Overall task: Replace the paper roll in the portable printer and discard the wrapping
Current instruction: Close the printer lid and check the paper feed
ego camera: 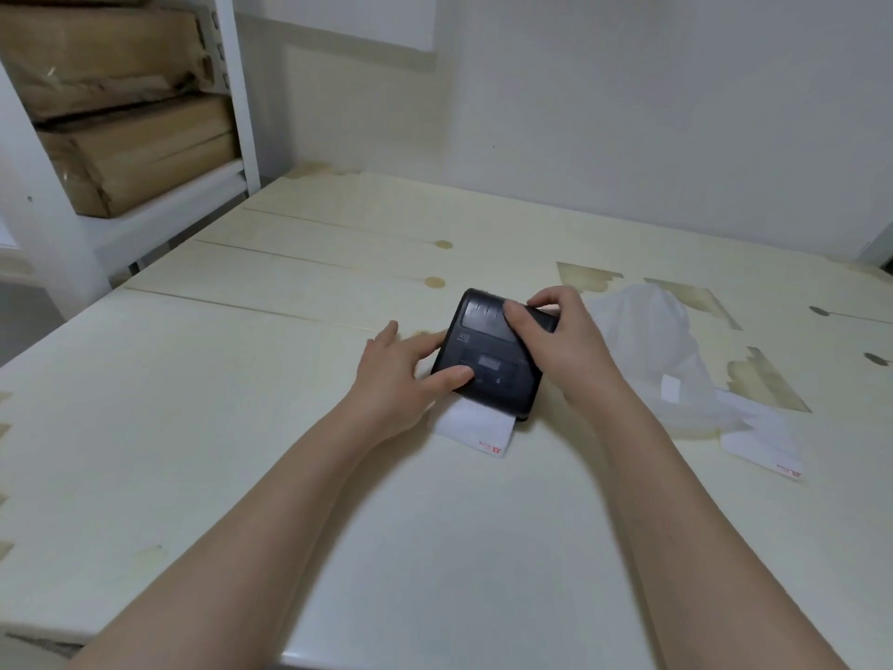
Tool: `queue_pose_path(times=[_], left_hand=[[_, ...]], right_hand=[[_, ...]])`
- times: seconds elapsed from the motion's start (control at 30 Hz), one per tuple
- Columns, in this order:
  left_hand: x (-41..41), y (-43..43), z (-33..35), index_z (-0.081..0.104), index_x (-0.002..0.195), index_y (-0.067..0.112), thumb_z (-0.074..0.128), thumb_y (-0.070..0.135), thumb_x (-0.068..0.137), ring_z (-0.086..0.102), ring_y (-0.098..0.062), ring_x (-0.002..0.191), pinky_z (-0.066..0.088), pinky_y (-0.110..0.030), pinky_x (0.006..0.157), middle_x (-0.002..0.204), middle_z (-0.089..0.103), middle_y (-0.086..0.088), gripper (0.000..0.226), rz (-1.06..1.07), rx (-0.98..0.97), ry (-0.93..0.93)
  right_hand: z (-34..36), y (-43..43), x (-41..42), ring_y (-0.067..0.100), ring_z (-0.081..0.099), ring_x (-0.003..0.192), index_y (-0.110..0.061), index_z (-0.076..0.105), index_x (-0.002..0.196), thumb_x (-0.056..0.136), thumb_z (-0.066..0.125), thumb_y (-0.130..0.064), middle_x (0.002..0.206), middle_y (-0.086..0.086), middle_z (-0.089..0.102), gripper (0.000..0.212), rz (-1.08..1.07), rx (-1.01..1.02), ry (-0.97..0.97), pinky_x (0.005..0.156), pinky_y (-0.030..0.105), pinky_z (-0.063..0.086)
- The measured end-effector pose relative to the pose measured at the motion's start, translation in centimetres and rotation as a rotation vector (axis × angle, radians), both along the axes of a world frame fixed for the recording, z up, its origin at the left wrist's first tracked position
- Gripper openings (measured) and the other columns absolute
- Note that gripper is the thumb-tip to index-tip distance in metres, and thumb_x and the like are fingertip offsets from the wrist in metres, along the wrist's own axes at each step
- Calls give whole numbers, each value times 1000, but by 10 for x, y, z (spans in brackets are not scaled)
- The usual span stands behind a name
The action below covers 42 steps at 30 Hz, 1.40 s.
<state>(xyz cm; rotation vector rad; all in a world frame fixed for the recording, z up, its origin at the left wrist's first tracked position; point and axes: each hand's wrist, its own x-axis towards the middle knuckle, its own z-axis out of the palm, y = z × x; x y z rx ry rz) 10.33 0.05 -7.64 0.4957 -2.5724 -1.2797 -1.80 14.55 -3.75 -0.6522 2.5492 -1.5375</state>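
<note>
Both forearms are reaching in from the near edge, bare, no sleeves visible. Tabletop (pixel 241 427) is pale cream w/ worn patches where the surface layer is peeling, mostly at the right side.

Portable printer (pixel 495 353) is sitting flat on the tabletop at centre, black, lid closed, small display facing up. White paper strip (pixel 476 427) is sticking out of its near edge and lying on the tabletop, red print at the strip's free end.

Left hand (pixel 401 379) is lying against the printer's left side; thumb is pressing on the top panel near the display, other fingers are spread loosely along the left edge, not clenched. Right hand (pixel 555 340) is gripping the printer's far right corner, fingers curling over the top near the lid, thumb side wrapping the right edge.

Clear plastic wrapping (pixel 647 345) is lying crumpled on the tabletop just right of the right hand, not discarded. Second loose paper piece (pixel 758 442) w/ red print is lying at the wrapping's near end.

Background left: white shelf (pixel 232 89) is holding stacked brown parcels (pixel 125 147)
</note>
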Motion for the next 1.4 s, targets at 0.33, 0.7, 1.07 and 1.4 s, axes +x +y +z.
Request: queue_pose_path(times=[0.33,0.7,1.07,1.4], left_hand=[[-16,-9,10,65,120,18,76,55,72,72,-14,97,57,-35,88,110,76,3,62,295,622,235],[-6,-13,30,48,135,28,82,33,76,73,-8,88,54,-17,68,106,71,-1,69,260,715,306],[-10,3,18,59,129,17,72,14,88,72,-15,104,59,-32,88,113,76,-4,43,196,839,506],[1,11,20,64,106,21,69,20,90,69,-5,78,53,-17,69,90,73,0,17,227,596,625]], right_hand=[[-9,-10,8,14,69,102,-19,67,116,86,61,-48,110,-2,73,42,12,-388,-223,89,37,58],[-5,-2,12,23,64,114,-20,67,114,90,60,-44,118,1,71,35,175,-427,-366,95,41,53],[-8,1,17,15,65,96,-15,69,99,94,52,-37,99,-2,71,28,164,-377,-157,84,35,55],[-17,-11,33,10,34,61,-20,38,68,97,31,-37,64,-5,39,35,19,-345,297,57,31,30]])
